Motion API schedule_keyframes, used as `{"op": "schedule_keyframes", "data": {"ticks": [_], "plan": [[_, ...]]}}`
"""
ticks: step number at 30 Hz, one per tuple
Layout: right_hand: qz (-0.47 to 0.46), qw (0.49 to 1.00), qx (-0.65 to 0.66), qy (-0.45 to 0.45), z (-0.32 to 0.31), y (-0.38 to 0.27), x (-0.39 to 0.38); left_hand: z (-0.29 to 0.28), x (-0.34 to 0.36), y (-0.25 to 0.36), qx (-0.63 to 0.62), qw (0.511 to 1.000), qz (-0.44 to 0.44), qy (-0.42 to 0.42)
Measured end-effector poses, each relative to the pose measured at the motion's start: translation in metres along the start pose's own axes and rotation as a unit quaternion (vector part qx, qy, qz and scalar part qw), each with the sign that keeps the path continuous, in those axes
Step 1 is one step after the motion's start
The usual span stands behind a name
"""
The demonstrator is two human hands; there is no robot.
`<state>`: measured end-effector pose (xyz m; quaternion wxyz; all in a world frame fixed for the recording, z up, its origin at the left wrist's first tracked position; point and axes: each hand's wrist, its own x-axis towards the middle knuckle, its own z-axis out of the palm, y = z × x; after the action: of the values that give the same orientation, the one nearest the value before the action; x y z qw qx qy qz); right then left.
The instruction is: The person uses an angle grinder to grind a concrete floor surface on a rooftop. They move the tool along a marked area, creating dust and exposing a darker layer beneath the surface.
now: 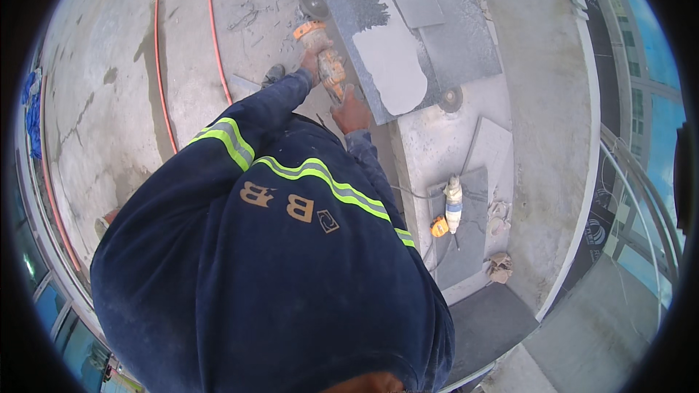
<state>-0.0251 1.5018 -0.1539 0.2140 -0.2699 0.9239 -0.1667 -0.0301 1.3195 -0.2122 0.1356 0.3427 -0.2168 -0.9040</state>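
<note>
My left hand (312,62) is wrapped round the front body of an orange angle grinder (332,69), just behind its head. Farther back, my right hand (352,112) grips the tool's rear end. The grinder's round dark disc (313,4) points away from me, close to the left edge of a grey stone slab (466,51). Whether the disc touches the slab I cannot tell. Part of the slab is coated with a pale grey patch (389,69), darker and ragged at its far end.
An orange-red hose (157,51) loops over the concrete floor at left. Beside me on the right, a white power tool (453,204) with a cord lies by an orange tape measure (439,226). A spare disc (451,100) and crumpled paper (500,267) lie near it.
</note>
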Motion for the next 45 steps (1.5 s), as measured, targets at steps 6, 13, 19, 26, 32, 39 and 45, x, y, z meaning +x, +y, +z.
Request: {"op": "schedule_keyframes", "data": {"ticks": [6,13,19,26,32,39,45], "plan": [[0.001,1.000,0.015,0.001,0.005,-0.007,0.031,0.003,0.027,0.018,-0.002,1.000,0.000,-0.022],[0.015,1.000,-0.008,0.003,0.004,-0.025,0.052,0.003,0.053,0.037,0.016,0.999,0.007,-0.040],[0.021,1.000,-0.008,-0.016,0.001,-0.017,0.032,0.005,0.028,0.025,0.013,1.000,0.000,-0.015],[0.025,0.999,-0.013,-0.015,0.003,-0.005,0.006,0.005,0.002,0.009,-0.003,1.000,-0.022,-0.020],[0.014,1.000,0.002,-0.005,0.001,0.000,0.002,0.012,-0.008,0.007,0.026,1.000,0.003,-0.010],[0.017,1.000,0.018,-0.011,0.003,-0.001,0.016,0.012,0.004,0.010,0.020,1.000,0.000,-0.015],[0.008,1.000,0.027,0.005,0.007,-0.013,0.042,0.004,0.040,0.028,0.023,0.999,-0.001,-0.028]]}}
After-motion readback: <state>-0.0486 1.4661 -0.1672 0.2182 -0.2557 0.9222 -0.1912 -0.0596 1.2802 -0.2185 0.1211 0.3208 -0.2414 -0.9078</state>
